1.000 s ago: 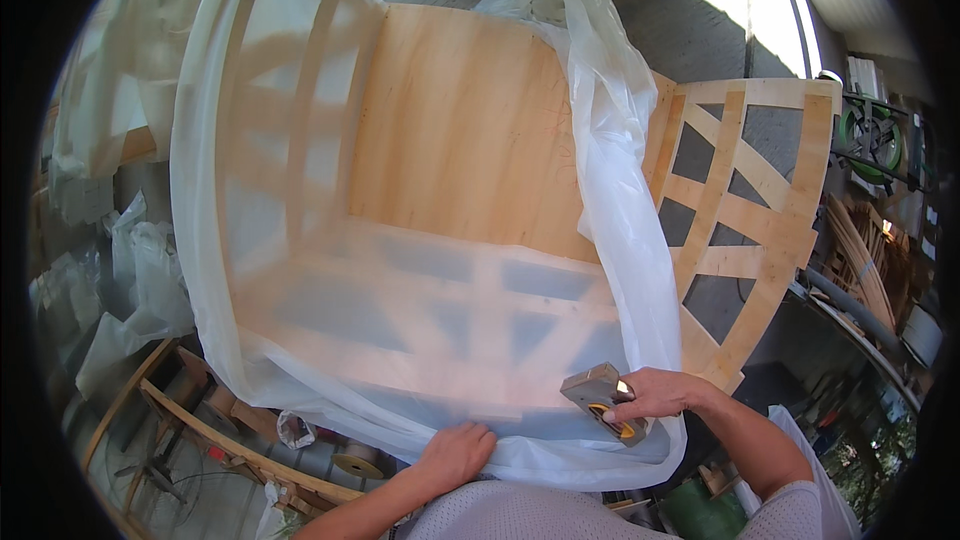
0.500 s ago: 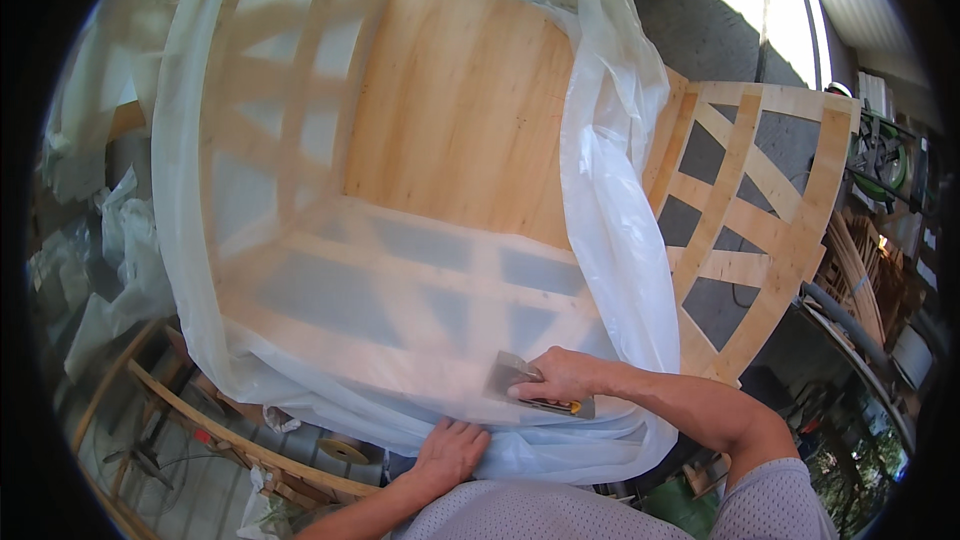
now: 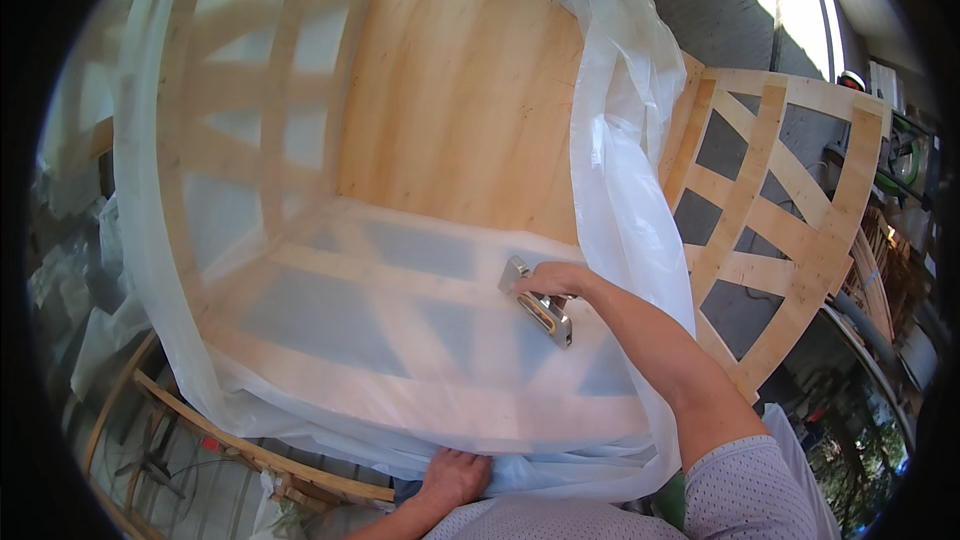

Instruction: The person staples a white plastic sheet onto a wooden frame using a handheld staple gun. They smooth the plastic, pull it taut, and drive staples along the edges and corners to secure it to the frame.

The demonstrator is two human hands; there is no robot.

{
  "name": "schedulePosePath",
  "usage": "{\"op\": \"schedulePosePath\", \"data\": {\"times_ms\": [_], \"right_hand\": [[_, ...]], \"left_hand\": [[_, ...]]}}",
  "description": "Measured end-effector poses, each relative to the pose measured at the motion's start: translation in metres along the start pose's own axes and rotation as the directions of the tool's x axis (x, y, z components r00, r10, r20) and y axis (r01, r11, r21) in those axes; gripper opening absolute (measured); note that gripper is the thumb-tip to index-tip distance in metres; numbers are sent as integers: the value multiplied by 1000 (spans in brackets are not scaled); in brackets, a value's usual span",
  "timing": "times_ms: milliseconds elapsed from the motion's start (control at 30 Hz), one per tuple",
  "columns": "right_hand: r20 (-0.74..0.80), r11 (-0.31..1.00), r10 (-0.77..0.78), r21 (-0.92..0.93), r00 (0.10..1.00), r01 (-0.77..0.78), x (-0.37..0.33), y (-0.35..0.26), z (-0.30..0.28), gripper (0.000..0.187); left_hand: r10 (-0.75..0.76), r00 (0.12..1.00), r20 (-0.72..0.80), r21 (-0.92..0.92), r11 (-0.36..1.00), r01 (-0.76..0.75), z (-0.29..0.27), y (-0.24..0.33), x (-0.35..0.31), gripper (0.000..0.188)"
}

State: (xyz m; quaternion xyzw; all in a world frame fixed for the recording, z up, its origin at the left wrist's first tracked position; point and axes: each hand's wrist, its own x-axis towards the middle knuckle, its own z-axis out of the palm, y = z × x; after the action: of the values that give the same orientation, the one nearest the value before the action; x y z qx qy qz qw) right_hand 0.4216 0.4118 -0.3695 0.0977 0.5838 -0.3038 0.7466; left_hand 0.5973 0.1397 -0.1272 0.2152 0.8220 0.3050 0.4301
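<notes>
My right hand [image 3: 556, 281] is closed around a metal staple gun [image 3: 544, 323]. It holds the tool over the milky plastic sheet [image 3: 330, 325], above the near lattice side of a light wooden frame. Whether the tool's nose touches the sheet, I cannot tell. At the near edge my left hand [image 3: 458, 476] grips the bunched sheet, its thumb hidden. Wooden strips show through the film on the near and left sides. A bare plywood panel [image 3: 460, 100] forms the middle, and a loose fold of plastic [image 3: 632, 180] hangs along its right.
An uncovered wooden lattice [image 3: 745, 165] extends to the right. Below left stands a curved wooden rail [image 3: 255, 450]. Crumpled plastic [image 3: 108, 340] lies at the far left. Bundled wooden strips [image 3: 872, 275] and a green cable or hose [image 3: 900, 162] are at the right edge.
My right hand has carried the staple gun away from the near edge, up and slightly right over the sheet. My left hand stays at the near edge. The whole view has shifted slightly.
</notes>
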Motion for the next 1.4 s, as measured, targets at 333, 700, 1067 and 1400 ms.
{"op": "schedulePosePath", "data": {"times_ms": [333,700,1067,1400], "right_hand": [[-218,993,-112,-55,970,103,24,1,35,73],[-146,980,-147,116,978,164,-55,-74,17,61],[-548,891,307,-122,778,-438,-180,161,19,52],[-724,923,367,206,584,-325,-270,213,40,57]], "left_hand": [[-80,996,-29,-78,994,77,-1,-1,0,27],[-331,927,175,-367,852,374,-22,-5,-9,29],[-8,974,225,-521,844,127,-99,96,63,34],[232,811,537,-465,884,55,45,237,206,77]]}}
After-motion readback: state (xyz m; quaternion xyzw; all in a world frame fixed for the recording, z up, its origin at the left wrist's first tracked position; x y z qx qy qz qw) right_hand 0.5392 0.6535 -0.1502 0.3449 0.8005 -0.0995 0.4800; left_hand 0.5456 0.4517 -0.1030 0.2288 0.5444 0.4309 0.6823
